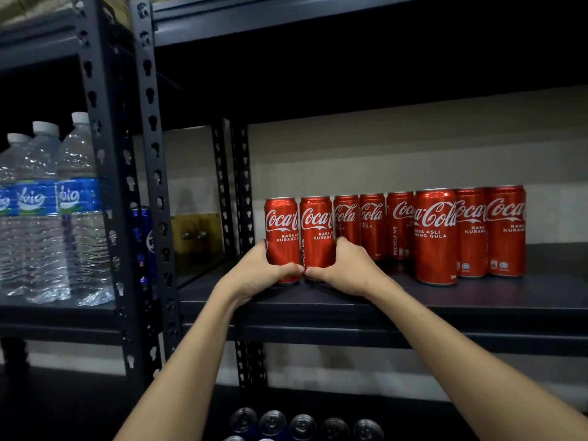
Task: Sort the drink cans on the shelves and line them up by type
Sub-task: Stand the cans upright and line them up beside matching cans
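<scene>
both hands on the shelf (350, 300), each wrapped round a red coke can. left hand (261, 275) grips the left can (281, 230), thumb across its lower front, fingers behind its left side. right hand (346, 272) grips the right can (316, 232), thumb low on the front, fingers curled round its right side. thumbs nearly meet where the two cans touch. both cans upright, standing at the left end of the coke row, near the front edge.

six more cokes (436, 237) upright to the right: three set further back, then three nearer the front, packed side by side.

left bay: water bottles (41, 211) with blue labels, upright. a blue can (143, 237) half hidden behind the upright post (152, 173). lower shelf: can tops (302, 426) in a row, type unreadable.
</scene>
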